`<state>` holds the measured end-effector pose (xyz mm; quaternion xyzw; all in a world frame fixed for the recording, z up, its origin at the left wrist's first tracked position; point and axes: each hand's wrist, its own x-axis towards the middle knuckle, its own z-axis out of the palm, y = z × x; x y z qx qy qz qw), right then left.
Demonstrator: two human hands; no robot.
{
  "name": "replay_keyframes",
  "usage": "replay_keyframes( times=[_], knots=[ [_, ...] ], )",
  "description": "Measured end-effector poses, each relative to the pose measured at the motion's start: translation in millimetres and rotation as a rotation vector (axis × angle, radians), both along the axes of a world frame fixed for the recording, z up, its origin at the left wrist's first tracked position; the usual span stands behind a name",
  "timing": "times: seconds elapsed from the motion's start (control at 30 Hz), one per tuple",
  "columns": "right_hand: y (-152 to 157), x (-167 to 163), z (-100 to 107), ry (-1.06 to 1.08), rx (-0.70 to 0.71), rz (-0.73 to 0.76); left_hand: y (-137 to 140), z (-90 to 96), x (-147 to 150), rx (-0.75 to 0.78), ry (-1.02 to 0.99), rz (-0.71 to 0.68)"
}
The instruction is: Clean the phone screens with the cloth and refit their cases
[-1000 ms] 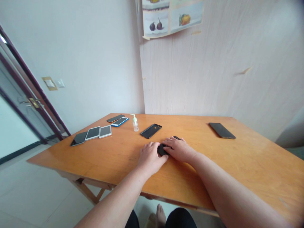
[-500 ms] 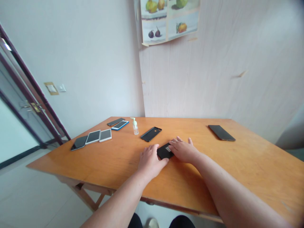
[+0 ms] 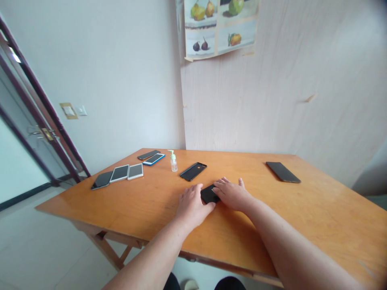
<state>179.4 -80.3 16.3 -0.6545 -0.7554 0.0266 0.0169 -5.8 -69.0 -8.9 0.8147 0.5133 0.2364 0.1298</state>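
Observation:
A black phone (image 3: 208, 195) lies flat on the wooden table in front of me. My left hand (image 3: 193, 204) holds its left end, thumb along the near edge and fingers round the far side. Across the phone's right part rests my right hand (image 3: 232, 194), fingers stretched out flat and thumb raised, hiding that end. Just beyond my hands is a black phone case (image 3: 193, 171), its hollow side up and a camera hole at one corner.
Left of the case stands a clear pump bottle (image 3: 173, 162). Several phones lie at the left, among them a white one (image 3: 120, 173) and a blue-edged one (image 3: 154, 159). A dark flat tablet-like slab (image 3: 283, 172) lies on the wooden table (image 3: 317, 225) at the right.
My right hand has slid slightly left over the phone, covering a white label that showed before. My left hand keeps its place on the phone. The view has shifted a little.

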Motion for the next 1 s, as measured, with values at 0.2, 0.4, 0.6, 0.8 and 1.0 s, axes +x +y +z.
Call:
replay_keyframes(
  times=[0.2, 0.4, 0.6, 0.8, 1.0],
  knots=[
    [-6, -12, 2, -0.015, 0.014, -0.011, -1, 1.9, 0, 0.007, 0.003, -0.003],
    [-5, -14, -1, 0.054, -0.023, 0.226, 0, -1.4, 0, 0.040, -0.010, -0.009],
    [-2, 1, 1, -0.023, -0.022, 0.002, 1, -2.2, -2, 0.029, -0.013, -0.020],
    [-10, -13, 0, -0.050, 0.023, 0.128, 3, -5.9, -1, 0.059, -0.028, -0.006],
    [-5, -10, -3, 0.019, 0.006, 0.133, 2, -6.1, -1, 0.044, -0.031, 0.004]
  ],
)
